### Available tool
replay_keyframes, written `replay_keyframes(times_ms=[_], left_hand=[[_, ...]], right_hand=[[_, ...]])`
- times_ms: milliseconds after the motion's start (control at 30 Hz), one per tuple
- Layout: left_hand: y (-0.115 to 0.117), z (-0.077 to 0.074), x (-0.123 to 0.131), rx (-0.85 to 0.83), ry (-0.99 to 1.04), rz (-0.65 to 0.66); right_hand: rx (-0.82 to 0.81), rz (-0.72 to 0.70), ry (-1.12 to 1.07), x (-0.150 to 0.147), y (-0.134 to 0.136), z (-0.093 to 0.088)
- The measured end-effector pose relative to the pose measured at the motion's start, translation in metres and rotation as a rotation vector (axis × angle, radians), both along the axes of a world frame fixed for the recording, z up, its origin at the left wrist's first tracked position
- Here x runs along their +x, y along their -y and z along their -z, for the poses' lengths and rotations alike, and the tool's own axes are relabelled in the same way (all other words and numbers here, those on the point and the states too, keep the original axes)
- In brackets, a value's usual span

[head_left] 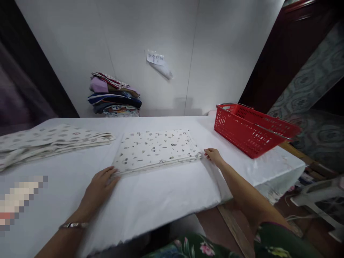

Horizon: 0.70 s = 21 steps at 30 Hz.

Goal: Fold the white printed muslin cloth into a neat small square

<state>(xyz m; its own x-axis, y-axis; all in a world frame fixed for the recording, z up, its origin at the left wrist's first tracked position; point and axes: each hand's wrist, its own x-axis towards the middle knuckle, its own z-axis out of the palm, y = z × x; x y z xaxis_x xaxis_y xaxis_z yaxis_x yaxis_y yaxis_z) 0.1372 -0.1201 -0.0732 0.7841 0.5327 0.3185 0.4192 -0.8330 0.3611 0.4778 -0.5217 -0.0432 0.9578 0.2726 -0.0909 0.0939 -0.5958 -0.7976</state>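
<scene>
A folded white cloth [158, 147] with small grey-green and dark motifs lies flat in the middle of the white-covered table [161, 193]. My left hand [103, 182] rests at its near left corner, fingers stretched out and thumb apart. Just off the near right corner is my right hand [213, 156], its fingers loosely bent with a small gap to the cloth. Nothing shows between those fingers. The layered edges of the folded cloth face me. To the left lies another patterned cloth [53, 141], loosely folded and uneven.
A red plastic basket [242, 130] with metal handles stands at the table's right side. Folded fabrics [115, 96] are piled at the back left against the wall. A paper sign [156, 59] hangs there. A white stool [317, 195] stands on the floor at right.
</scene>
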Motion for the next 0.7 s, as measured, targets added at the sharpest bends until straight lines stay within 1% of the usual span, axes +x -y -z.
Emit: replay_keyframes(times_ms=[133, 367, 533, 700], left_hand=[[0.000, -0.002, 0.002, 0.046, -0.001, -0.030], [0.004, -0.008, 0.003, 0.128, -0.073, -0.008], [0.012, -0.016, 0.002, 0.142, -0.146, -0.062], [0.017, -0.023, 0.002, 0.157, -0.171, -0.075]], right_hand=[[-0.037, 0.012, -0.022, -0.002, -0.014, 0.000], [-0.211, 0.003, 0.005, 0.000, -0.035, -0.006], [-0.292, 0.001, -0.008, 0.000, -0.042, -0.016], [-0.385, -0.037, -0.096, -0.001, -0.042, -0.025]])
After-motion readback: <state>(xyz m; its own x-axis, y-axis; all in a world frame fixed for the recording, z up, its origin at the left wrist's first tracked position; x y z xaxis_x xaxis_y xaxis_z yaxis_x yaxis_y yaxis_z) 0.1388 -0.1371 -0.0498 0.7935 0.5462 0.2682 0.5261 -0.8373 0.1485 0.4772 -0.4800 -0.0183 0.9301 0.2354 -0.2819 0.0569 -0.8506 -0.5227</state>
